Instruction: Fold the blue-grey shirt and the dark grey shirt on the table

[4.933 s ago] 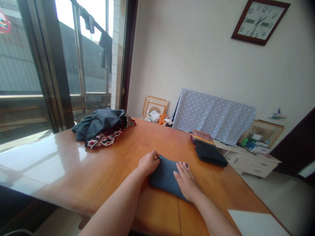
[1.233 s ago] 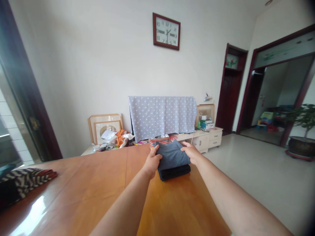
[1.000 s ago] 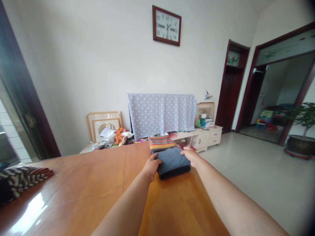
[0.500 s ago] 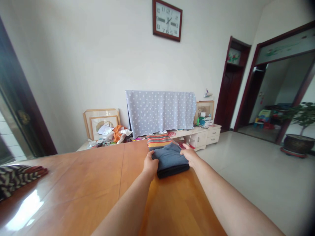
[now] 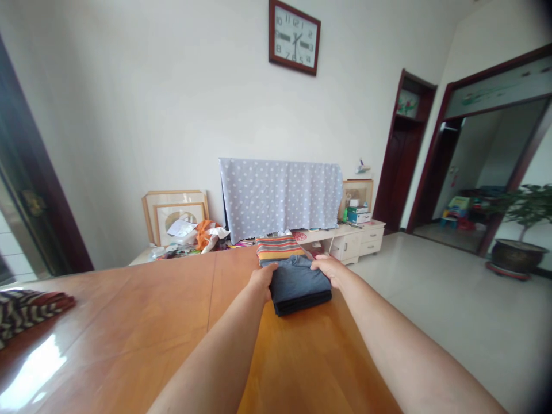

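Note:
A folded blue-grey garment point(image 5: 298, 280) lies on top of a folded black garment point(image 5: 304, 303) on the wooden table point(image 5: 172, 322). My left hand point(image 5: 261, 280) grips the grey garment's left edge, thumb on top, with its other fingers mostly hidden. At the far right corner, my right hand point(image 5: 328, 269) pinches the same garment. Just behind this stack is a folded cloth with orange, red and grey stripes point(image 5: 280, 248).
A black-and-white patterned cloth point(image 5: 30, 313) rests at the table's left. Beyond the far edge stands a low white cabinet point(image 5: 351, 244) with a dotted cover point(image 5: 280, 198) above it. A potted plant point(image 5: 517, 256) is on the floor at right.
The grey garment's top now lies flatter and more squarely over the black one. Both hands have shifted slightly along its edges, my right hand a little to the left. The view moved slightly.

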A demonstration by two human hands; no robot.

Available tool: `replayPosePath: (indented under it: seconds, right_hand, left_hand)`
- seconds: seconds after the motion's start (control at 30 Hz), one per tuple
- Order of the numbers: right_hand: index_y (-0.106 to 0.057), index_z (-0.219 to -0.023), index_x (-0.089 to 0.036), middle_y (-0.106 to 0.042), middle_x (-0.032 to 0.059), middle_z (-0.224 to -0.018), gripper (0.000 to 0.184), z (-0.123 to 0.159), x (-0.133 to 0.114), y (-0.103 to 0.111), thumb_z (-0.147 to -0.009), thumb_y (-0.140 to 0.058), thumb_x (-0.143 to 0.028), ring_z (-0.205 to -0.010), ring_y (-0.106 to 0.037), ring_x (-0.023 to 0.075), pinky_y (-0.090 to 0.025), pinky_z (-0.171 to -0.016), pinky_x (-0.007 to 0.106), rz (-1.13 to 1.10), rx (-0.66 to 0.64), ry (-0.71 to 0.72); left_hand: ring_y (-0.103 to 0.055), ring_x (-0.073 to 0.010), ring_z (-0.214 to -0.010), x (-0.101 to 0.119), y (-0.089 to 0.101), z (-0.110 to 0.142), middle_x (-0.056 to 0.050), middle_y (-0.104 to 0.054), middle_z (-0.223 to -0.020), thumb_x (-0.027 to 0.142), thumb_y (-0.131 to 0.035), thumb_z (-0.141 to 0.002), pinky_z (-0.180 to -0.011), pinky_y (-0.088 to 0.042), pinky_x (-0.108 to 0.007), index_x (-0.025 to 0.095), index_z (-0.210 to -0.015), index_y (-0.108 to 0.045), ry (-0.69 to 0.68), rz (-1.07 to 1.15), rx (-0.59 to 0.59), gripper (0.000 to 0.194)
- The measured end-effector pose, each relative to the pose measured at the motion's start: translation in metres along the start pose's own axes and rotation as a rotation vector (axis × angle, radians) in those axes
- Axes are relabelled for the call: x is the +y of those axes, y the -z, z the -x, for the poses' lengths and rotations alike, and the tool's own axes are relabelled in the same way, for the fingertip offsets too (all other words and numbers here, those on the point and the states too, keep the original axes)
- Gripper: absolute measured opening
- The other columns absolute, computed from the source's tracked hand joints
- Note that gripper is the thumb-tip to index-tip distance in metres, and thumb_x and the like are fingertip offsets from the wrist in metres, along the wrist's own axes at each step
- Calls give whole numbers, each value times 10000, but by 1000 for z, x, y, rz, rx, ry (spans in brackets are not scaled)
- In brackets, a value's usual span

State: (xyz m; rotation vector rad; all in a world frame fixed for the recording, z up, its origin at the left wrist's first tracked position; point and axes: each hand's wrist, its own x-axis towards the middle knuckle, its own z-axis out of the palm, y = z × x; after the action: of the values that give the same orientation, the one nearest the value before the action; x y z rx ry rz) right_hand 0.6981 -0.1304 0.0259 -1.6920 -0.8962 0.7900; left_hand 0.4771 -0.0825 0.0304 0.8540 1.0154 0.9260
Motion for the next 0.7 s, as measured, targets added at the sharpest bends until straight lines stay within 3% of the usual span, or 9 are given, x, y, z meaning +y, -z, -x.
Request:
replayPosePath:
  seconds: [0.17, 0.27, 0.4, 0.53, 0.6, 0.7]
  right_hand:
    - [-523, -1386, -215, -714, 102, -1176, 731, -9, -7, -6, -692, -752, -236, -914, -706, 211, -555, -727, 294, -16, -7, 44]
    - [-544, -1379, -252, -666, 61, -1291, 610, -13, -3, -11, -782, -669, -255, -1038, -675, 186, -534, -822, 275, -4, 47, 105]
    - [-627, -1287, -210, -701, 67, -1221, 445, -16, 8, -14, -867, -549, -332, -1069, -663, 192, -510, -873, 278, 48, 140, 126]
    - [-686, -1173, -156, -722, 125, -1134, 447, -19, 13, -13, -902, -444, -416, -1014, -677, 228, -518, -823, 305, 116, 223, 112]
    - [-700, -1141, -158, -733, 122, -1089, 448, -20, 12, -14, -881, -474, -444, -980, -683, 233, -520, -805, 302, 146, 225, 132]
    - [-676, -1196, -188, -736, 84, -1087, 473, -22, 9, -16, -763, -642, -375, -964, -684, 222, -516, -810, 280, 188, 204, 179]
  left_hand:
    - [-702, -222, -723, 5, -2, 3, -82, -733, -886, 187, -727, -710, -633, -574, -329, 173, -1098, -631, -116, -46, -12, 400]
    - [-692, -177, -743, 0, -2, 7, -25, -728, -906, 116, -671, -712, -663, -559, -277, 230, -1150, -618, -241, -65, -6, 456]
    - [-681, -162, -802, -9, -1, 4, -18, -722, -977, 126, -649, -730, -700, -538, -253, 251, -1233, -592, -308, -103, 30, 521]
    - [-677, -203, -909, -11, 2, -7, -98, -670, -1204, 246, -659, -788, -697, -535, -278, 226, -1404, -455, -265, -136, 109, 649]
    - [-670, -205, -953, -10, 3, -11, -109, -638, -1273, 296, -634, -828, -705, -532, -274, 232, -1444, -406, -260, -145, 128, 660]
    - [-670, -201, -944, -11, 6, -15, -109, -666, -1215, 309, -607, -857, -712, -525, -269, 221, -1418, -441, -270, -169, 137, 591]
